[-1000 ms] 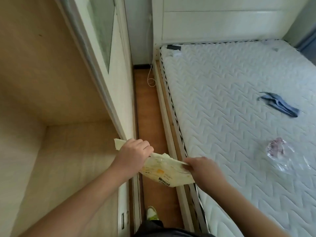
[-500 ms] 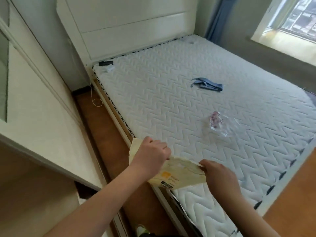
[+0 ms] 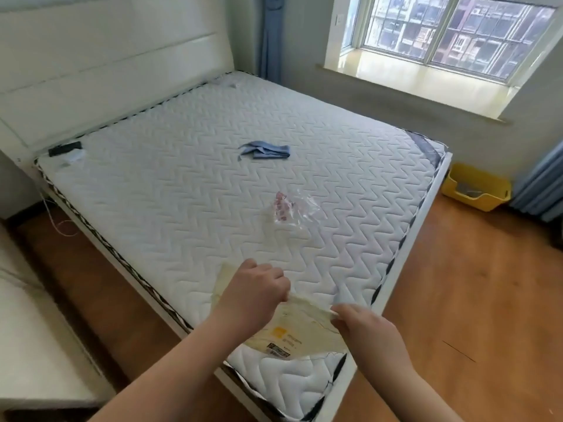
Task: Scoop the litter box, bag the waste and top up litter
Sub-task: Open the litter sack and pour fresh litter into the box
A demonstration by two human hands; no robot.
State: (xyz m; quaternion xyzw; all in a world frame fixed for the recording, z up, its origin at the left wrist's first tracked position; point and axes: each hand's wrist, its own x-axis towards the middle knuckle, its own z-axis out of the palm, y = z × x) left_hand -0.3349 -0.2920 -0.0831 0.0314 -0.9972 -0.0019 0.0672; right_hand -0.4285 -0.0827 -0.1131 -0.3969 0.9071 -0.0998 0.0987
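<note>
I hold a flat cream-coloured bag [image 3: 292,333] with a yellow square and a barcode label over the near corner of the bed. My left hand [image 3: 253,290] grips its upper left edge, fingers curled round it. My right hand [image 3: 362,327] pinches its right edge. A yellow litter box [image 3: 475,190] stands on the floor beyond the foot of the bed, under the window, with something grey inside. A crumpled clear plastic bag [image 3: 289,208] with red print lies on the mattress.
The bare white quilted mattress [image 3: 182,193] fills the middle of the view, with a blue cloth [image 3: 265,150] on it. A white cabinet [image 3: 36,345] stands at the left. Wooden floor [image 3: 472,300] runs right of the bed towards blue curtains.
My view has swung right from the wardrobe and the gap beside the bed to the whole bed, window and litter box. Both hands still hold the cream bag.
</note>
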